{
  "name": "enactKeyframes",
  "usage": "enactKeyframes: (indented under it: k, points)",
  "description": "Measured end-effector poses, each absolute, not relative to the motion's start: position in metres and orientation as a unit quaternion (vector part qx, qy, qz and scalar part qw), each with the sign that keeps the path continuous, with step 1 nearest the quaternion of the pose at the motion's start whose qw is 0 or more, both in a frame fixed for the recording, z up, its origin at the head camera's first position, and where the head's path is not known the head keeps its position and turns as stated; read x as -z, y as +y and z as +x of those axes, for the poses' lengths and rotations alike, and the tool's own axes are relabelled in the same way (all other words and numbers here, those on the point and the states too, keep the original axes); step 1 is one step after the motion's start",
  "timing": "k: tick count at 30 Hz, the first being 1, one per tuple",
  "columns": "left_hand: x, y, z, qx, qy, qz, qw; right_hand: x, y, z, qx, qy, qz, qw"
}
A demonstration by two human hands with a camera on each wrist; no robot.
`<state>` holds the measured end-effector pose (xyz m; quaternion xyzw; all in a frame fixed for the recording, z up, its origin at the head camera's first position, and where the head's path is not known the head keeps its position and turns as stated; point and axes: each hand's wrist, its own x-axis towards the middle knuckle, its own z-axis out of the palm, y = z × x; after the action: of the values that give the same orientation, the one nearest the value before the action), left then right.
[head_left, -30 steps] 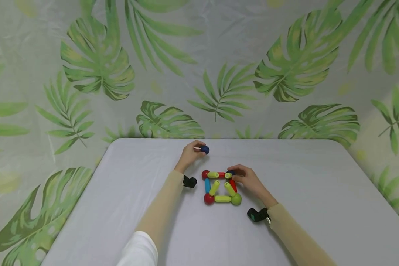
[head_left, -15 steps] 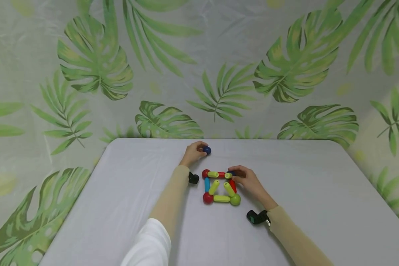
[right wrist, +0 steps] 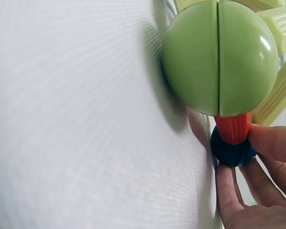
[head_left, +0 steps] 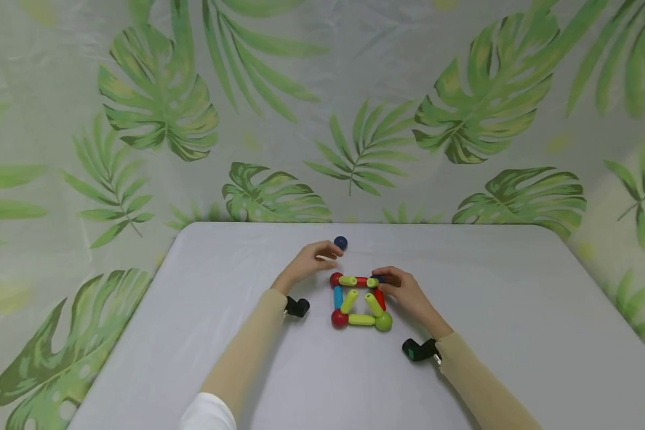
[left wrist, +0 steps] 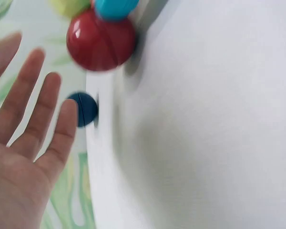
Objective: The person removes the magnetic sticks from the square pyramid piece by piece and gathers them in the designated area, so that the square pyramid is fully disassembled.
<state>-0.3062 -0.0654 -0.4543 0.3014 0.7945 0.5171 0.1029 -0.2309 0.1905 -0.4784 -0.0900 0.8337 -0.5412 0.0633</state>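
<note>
A square of ball-and-rod building pieces lies on the white table (head_left: 258, 370). Its corners are two red balls (head_left: 340, 318), a green ball (head_left: 384, 321) and a blue ball (right wrist: 231, 152). Yellow-green rods (head_left: 361, 320), a blue rod (head_left: 338, 297) and red rods (head_left: 379, 300) are its sides; further yellow-green rods rise from the corners. My right hand (head_left: 407, 294) holds the blue corner ball between thumb and fingers. Left of the square, my left hand (head_left: 307, 263) is empty, fingers spread in the left wrist view. Just beyond its fingertips sits a loose blue ball (head_left: 341, 243).
The loose ball is near the table's far edge, in front of a leaf-patterned backdrop (head_left: 279, 107). Black wrist cameras (head_left: 298, 307) hang under both wrists, the left one beside the square.
My left hand has let go of the blue ball and drawn back toward me, leaving it near the far edge. My right hand keeps its hold on the corner ball.
</note>
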Motion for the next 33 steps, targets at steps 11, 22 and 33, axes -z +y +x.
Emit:
enactKeyframes:
  k: [11, 22, 33]
  points:
    - [0.463, -0.047, -0.275, -0.351, 0.852, 0.388, 0.020, 0.489, 0.192, -0.237, 0.549, 0.829, -0.089, 0.061]
    - [0.462, -0.079, -0.302, -0.425, 0.873, 0.237, -0.035, 0.487, 0.193, -0.236, 0.549, 0.829, -0.084, 0.058]
    - [0.468, -0.121, -0.338, -0.362, 0.925, 0.112, 0.015, 0.486, 0.193, -0.232, 0.563, 0.819, -0.091, 0.063]
